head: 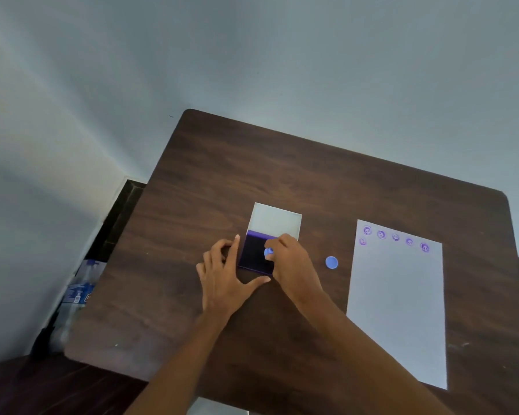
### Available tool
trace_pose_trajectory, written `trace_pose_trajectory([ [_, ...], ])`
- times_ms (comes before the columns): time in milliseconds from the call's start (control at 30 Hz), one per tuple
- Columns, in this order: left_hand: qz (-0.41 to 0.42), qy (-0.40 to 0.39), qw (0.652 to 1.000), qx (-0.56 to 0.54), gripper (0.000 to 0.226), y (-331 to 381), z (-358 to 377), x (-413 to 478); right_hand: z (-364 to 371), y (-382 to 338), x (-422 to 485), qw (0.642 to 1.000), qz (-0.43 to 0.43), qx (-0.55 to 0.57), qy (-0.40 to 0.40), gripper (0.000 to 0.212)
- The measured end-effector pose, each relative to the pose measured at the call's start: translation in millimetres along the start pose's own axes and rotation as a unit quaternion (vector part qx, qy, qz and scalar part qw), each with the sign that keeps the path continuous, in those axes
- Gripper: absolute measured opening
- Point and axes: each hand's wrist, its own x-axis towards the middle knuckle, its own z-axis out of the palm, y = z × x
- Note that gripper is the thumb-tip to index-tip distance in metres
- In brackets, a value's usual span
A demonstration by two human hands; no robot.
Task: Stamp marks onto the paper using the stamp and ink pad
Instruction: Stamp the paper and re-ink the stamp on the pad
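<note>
The flat purple ink pad box (255,254) lies open on the dark brown wooden table (222,175), its white lid (277,220) flipped back; inside is dark ink; the right hand (291,265) pinches a small round blue stamp (268,251) onto the ink; the left hand (225,277) lies open, holding the box's edge; the white sheet of paper (399,310) lies to the right with purple marks (395,236) along its top; a round blue cap (331,262) sits between box and paper.

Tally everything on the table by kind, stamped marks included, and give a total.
Ink pad, lid open: 1
Blue stamp, pinched in the right hand on the pad: 1
Blue round cap, lying loose: 1
Sheet of paper: 1
Purple stamped marks on the paper: 6
Total: 10

The left hand steadies the pad.
</note>
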Motion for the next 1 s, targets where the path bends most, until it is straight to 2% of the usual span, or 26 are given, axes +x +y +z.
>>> trace_pose_trajectory([
  [100, 0.016, -0.001, 1.000, 0.025, 0.096, 0, 0, 3, 9, 5, -1, 0.998, -0.047, -0.049, -0.006, 0.048],
  [333, 0.032, 0.030, 0.998, 0.043, 0.094, -6, 9, 5, 16, 18, 5, 0.988, -0.129, -0.084, 0.025, 0.055],
  [467, 0.042, 0.025, 0.998, 0.046, 0.094, -5, 7, 6, 15, 16, 6, 0.989, -0.122, -0.086, 0.014, 0.056],
  [567, 0.037, 0.012, 0.998, 0.042, 0.095, -3, 2, 5, 16, 13, 4, 0.996, -0.077, -0.041, 0.022, 0.048],
  [667, 0.032, 0.005, 0.998, 0.045, 0.098, -3, 3, 4, 11, 9, -6, 0.992, 0.010, 0.087, 0.089, 0.029],
  [800, 0.011, 0.035, 0.999, 0.017, 0.107, 2, 1, -3, -23, 21, -40, 0.920, 0.223, 0.244, 0.210, 0.009],
  [833, 0.028, 0.066, 0.997, 0.002, 0.100, 7, 0, -9, -32, 31, -47, 0.907, 0.248, 0.252, 0.227, 0.009],
  [900, 0.111, 0.127, 0.985, -0.033, 0.070, 28, 6, -25, -50, 59, -59, 0.893, 0.285, 0.240, 0.252, 0.012],
  [933, 0.165, 0.134, 0.975, -0.058, 0.055, 43, 13, -33, -58, 73, -65, 0.886, 0.301, 0.234, 0.262, 0.015],
  [1000, 0.271, 0.099, 0.951, -0.111, 0.033, 78, 33, -45, -72, 96, -72, 0.880, 0.321, 0.217, 0.277, 0.018],
])
